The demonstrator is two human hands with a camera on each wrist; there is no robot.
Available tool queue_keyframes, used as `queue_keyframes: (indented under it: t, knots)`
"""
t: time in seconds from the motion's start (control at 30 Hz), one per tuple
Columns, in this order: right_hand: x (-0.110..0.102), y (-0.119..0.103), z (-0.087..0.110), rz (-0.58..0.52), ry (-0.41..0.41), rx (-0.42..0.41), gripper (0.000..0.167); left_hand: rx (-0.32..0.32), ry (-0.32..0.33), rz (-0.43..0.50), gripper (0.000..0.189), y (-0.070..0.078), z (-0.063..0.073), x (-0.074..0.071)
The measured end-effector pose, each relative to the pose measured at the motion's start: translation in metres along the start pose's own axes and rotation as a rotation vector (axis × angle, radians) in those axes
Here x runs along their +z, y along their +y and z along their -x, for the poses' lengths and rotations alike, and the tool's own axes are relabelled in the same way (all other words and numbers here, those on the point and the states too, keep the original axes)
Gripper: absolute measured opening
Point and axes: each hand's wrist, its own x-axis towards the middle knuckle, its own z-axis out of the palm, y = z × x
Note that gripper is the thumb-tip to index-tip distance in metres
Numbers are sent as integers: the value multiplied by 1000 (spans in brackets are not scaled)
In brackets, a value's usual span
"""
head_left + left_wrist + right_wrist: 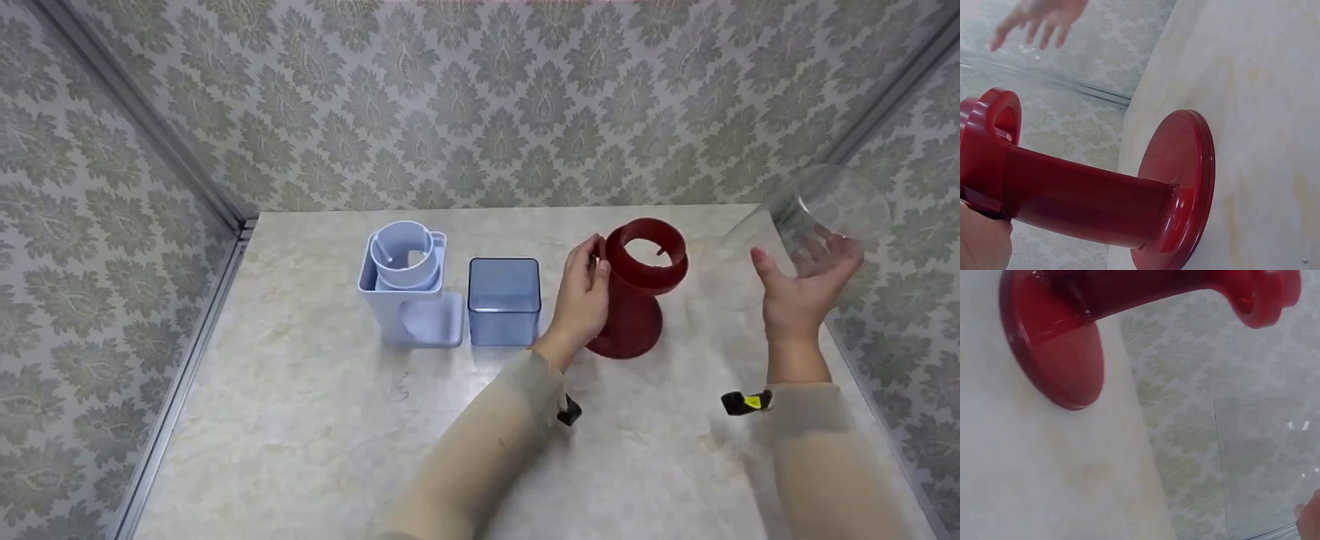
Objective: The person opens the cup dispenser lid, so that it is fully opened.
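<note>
A glossy red dispenser stand (628, 322) stands upright on the table, with a round base, a tubular stem and a wide ringed top. My left hand (585, 296) grips the left side of that top, thumb toward me; its palm also shows at the lower left of the left wrist view. To the right, my right hand (806, 289) holds a clear cylindrical container (840, 191) in the air, thumb apart from the fingers. The clear wall of the container is faint in the right wrist view, beyond the red stand (1061, 354).
A pale blue dispenser base (386, 319) with a round collar (405, 277) in its top stands at the left on the table (315, 420). Beside it is a translucent blue square container (504, 289). Patterned walls (502, 97) enclose the back and sides.
</note>
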Motion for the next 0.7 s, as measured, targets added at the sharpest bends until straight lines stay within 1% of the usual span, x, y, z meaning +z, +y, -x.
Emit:
queue_keyframes:
  t: [0.07, 0.13, 0.27, 0.37, 0.6, 0.7]
  knots:
    - [-2, 8, 4, 62, -11, 13, 113, 6, 6, -16, 55, 0, -1, 0]
    - [-3, 16, 7, 103, -25, 20, 113, 13, 9, -31, 55, 0, -1, -1]
    - [-4, 29, 11, 117, -43, 49, 98, 19, 9, -41, 55, 0, -1, -1]
    - [-6, 37, 13, 115, -53, 76, 92, 18, 5, -43, 55, 0, -2, -2]
    - [-12, 53, 22, 195, -65, 133, 95, -4, 3, -45, 55, 0, -1, -2]
    - [-13, 59, 25, 215, -69, 142, 95, -13, 9, -33, 56, 0, 0, -2]
